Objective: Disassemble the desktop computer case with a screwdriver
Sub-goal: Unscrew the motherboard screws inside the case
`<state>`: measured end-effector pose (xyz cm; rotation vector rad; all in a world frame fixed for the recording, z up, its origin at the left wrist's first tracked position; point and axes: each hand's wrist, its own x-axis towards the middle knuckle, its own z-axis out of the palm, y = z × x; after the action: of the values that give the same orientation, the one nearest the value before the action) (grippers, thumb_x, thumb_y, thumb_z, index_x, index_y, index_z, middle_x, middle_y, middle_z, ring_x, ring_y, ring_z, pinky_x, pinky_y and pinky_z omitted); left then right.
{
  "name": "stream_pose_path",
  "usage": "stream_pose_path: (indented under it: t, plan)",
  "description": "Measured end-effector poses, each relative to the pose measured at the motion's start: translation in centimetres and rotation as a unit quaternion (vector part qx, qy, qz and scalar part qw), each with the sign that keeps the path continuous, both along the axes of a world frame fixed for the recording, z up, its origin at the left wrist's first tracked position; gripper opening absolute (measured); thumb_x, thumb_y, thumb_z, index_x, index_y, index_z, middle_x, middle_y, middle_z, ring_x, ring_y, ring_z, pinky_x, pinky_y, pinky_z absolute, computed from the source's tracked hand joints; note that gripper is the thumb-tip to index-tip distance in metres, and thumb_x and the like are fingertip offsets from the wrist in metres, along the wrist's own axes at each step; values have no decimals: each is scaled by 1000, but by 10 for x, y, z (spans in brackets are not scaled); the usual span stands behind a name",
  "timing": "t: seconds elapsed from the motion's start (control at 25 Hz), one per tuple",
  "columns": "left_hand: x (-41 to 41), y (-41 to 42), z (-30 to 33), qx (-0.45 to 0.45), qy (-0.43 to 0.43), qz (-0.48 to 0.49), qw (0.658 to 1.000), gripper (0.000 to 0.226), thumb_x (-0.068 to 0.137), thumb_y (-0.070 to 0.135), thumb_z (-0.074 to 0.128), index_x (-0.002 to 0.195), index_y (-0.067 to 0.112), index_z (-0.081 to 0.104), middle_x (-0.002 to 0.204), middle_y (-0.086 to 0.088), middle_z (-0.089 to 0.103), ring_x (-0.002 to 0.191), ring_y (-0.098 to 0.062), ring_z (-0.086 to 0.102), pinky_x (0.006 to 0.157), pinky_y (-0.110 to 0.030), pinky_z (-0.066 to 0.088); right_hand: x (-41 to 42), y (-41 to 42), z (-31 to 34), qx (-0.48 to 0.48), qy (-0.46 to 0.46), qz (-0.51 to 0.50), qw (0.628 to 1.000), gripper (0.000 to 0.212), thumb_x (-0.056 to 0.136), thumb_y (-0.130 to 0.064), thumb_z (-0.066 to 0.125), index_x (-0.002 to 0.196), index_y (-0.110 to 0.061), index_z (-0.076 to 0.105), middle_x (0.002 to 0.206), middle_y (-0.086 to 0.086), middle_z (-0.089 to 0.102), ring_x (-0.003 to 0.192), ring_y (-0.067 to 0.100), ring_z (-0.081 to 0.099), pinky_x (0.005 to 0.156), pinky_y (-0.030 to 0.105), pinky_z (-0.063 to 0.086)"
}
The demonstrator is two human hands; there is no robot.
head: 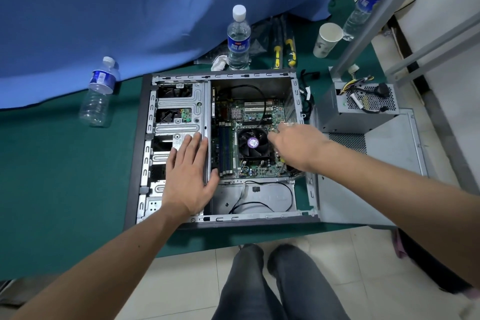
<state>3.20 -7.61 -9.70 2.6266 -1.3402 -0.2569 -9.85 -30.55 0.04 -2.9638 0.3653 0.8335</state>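
The open desktop case point(135, 153) lies on its side on the green mat, showing the motherboard point(255, 112) and the black CPU fan point(252, 141). My left hand point(188, 176) rests flat, fingers straight, on the metal drive cage point(176, 104) left of the board. My right hand point(293, 144) hovers over the board's right side next to the fan, fingers curled round a screwdriver point(281, 165). Only a bit of its yellow handle and shaft shows under the hand, pointing down at the board's lower right corner.
The removed power supply point(358, 112) and the grey side panel point(368, 182) lie right of the case. Behind it stand a water bottle point(238, 41), packaged yellow screwdrivers point(284, 49) and a paper cup point(327, 39). An empty bottle point(100, 93) lies at the left, near the blue cloth point(130, 8).
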Motion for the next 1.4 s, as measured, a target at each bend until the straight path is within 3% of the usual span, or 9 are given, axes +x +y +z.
stream_pose_path:
  t: [0.12,0.28,0.44,0.6,0.8,0.96,1.04,1.16,1.4]
  plan:
    - [0,0,0,0,1,1,1000,74,91,51,34,156,19,20,164,1,16,152,-16,5,121,-45,7,2,-6,2,62,-3,12,998,38,82,-5,57,117,-17,50,107,4,44,104,23,42,82,34,47]
    - [0,0,1,-1,2,1,1000,74,91,51,34,156,19,21,164,1,16,152,-15,5,122,-46,8,0,-4,0,14,4,-6,1000,33,100,-34,48,123,-10,51,114,12,49,101,31,56,81,41,54]
    - [-1,0,2,-2,6,2,1000,74,92,51,33,157,18,20,164,1,15,152,-15,4,122,-47,9,-1,-8,2,50,-15,46,998,41,85,-7,56,124,-17,48,107,5,44,101,24,43,86,39,49]
    - [-1,0,2,2,8,1,1000,74,92,51,32,157,18,20,165,0,14,152,-15,3,122,-47,9,-5,-3,3,5,-1,28,1000,35,99,-33,49,127,-12,50,119,12,50,104,30,55,85,42,54]
    - [-1,0,4,2,10,3,1000,74,92,52,32,157,18,19,165,1,14,152,-15,3,122,-46,8,-6,-8,5,60,-14,70,996,38,85,-9,58,121,-17,53,101,0,42,94,18,39,82,33,48]
    - [-1,0,5,0,14,3,1000,74,92,51,31,157,18,19,165,1,14,152,-15,3,122,-46,8,-7,-5,2,19,-16,38,999,32,101,-33,45,123,-13,55,111,9,57,97,26,59,83,38,55]
    - [-1,-1,6,1,15,3,1000,74,92,52,31,157,18,20,165,1,13,152,-15,3,122,-46,8,-6,-6,0,13,-15,59,998,21,100,-21,43,113,-13,57,94,3,54,82,23,59,72,35,54]
    - [-1,0,6,1,13,3,1000,74,91,52,31,157,18,20,165,1,13,152,-15,2,122,-46,8,-6,-11,0,77,-22,35,996,19,88,-11,56,106,-18,56,94,-2,48,92,22,54,80,35,51]
    - [-2,0,4,-2,13,3,1000,74,92,50,33,157,18,20,165,0,14,152,-14,3,122,-46,8,-5,-11,-7,81,-27,-23,996,24,98,-32,52,111,-12,56,95,2,49,91,25,60,79,37,55]
